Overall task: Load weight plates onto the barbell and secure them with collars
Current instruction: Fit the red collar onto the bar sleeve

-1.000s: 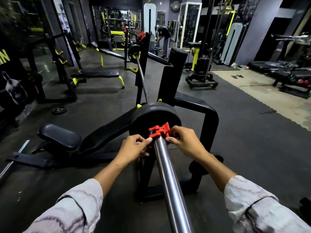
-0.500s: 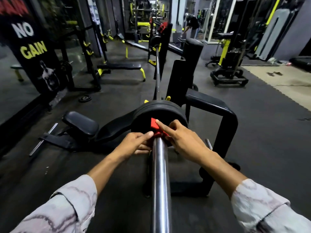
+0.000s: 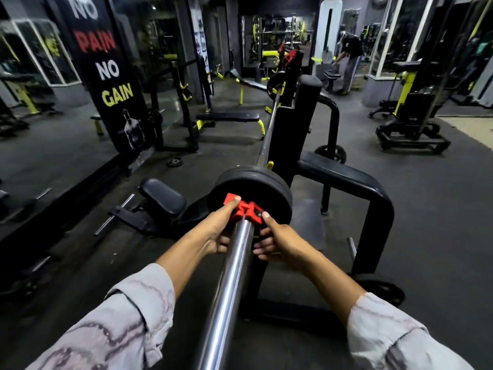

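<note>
Both the left hand (image 3: pixel 217 231) and right hand (image 3: pixel 277 243) pinch the red collar (image 3: pixel 246 209) between their fingers, against the black weight plate (image 3: pixel 250 182) on the barbell sleeve (image 3: pixel 229 276).

The near end of the barbell (image 3: pixel 226 284) runs off the bottom edge; both sleeves (image 3: pixel 112 324) are cut there too; the collar (image 3: pixel 246 209) is partly covered by the left hand (image 3: pixel 217 231) and right hand (image 3: pixel 277 243); the distant person (image 3: pixel 349 57) is blurred; the poster (image 3: pixel 106 76) loses its top line
</note>
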